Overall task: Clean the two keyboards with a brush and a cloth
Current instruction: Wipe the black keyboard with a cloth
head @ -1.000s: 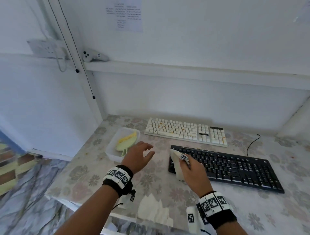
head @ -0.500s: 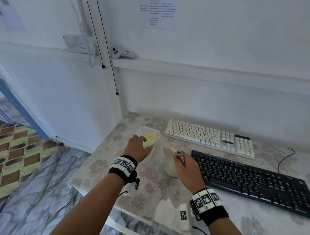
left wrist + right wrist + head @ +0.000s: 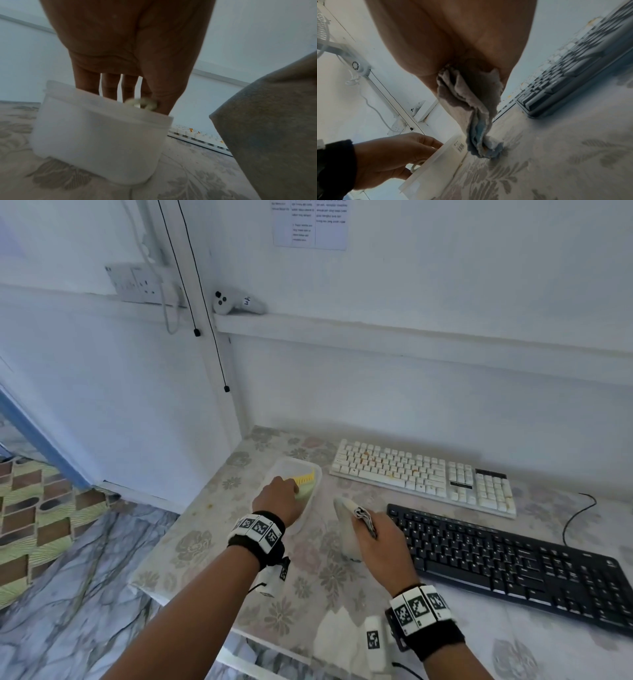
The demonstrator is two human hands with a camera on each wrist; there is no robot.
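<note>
With the left hand [image 3: 278, 497] reaching into the white tub [image 3: 310, 510] beside the white keyboard [image 3: 423, 475], fingers closing on the brush [image 3: 306, 482], and the right hand [image 3: 378, 537] gripping the cloth [image 3: 346, 523], fetching the brush seems underway; next, lift it clear of the rim.

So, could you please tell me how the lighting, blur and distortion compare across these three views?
Head view: evenly lit and fairly sharp, with wide-angle bending of the wall ledge. Left wrist view: the left hand is dark against the bright wall, and the brush handle in the container is blurred. Right wrist view: the black keyboard is smeared and soft; the cloth is clearer.
</note>
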